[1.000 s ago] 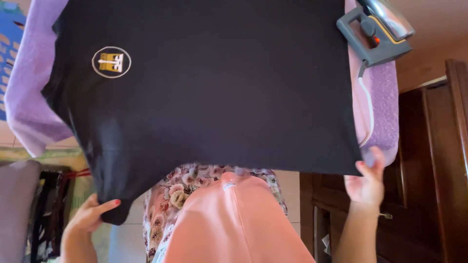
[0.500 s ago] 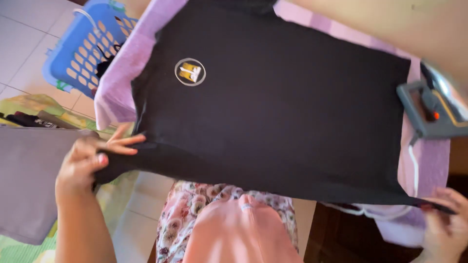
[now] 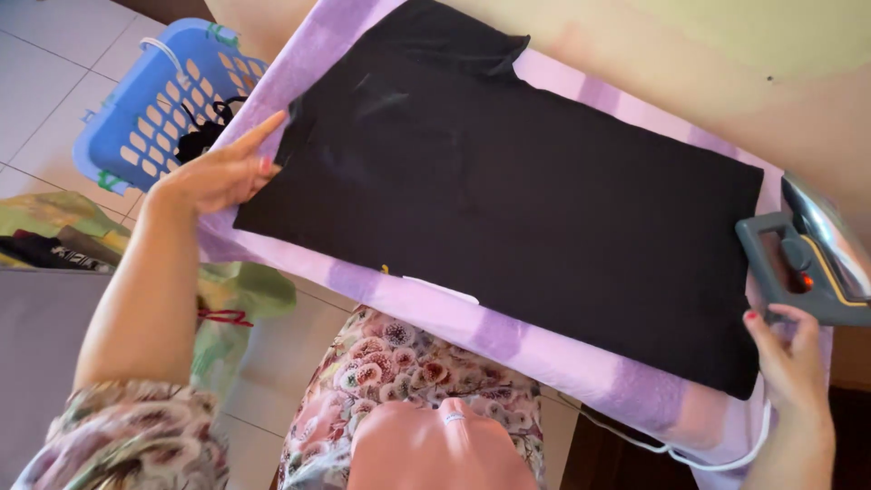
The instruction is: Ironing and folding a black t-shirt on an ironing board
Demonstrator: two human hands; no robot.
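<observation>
A black T-shirt (image 3: 508,191) lies flat on a lilac-covered ironing board (image 3: 508,349), its plain side up. My left hand (image 3: 218,172) rests with fingers spread on the shirt's left edge, near the sleeve. At the lower right corner of the shirt is my right hand (image 3: 794,363), fingers apart, just below the handle of a grey iron (image 3: 807,263) that stands on the board's right end. Whether the hand touches the iron is unclear.
A blue laundry basket (image 3: 145,109) with dark clothes stands on the tiled floor at the left. Green and dark fabrics (image 3: 63,231) lie beside it. A white cord (image 3: 671,449) hangs under the board. A cream wall (image 3: 726,73) runs behind the board.
The shirt has been turned so the round chest print no longer shows. My left hand moved up to the sleeve edge; my right hand rose towards the iron.
</observation>
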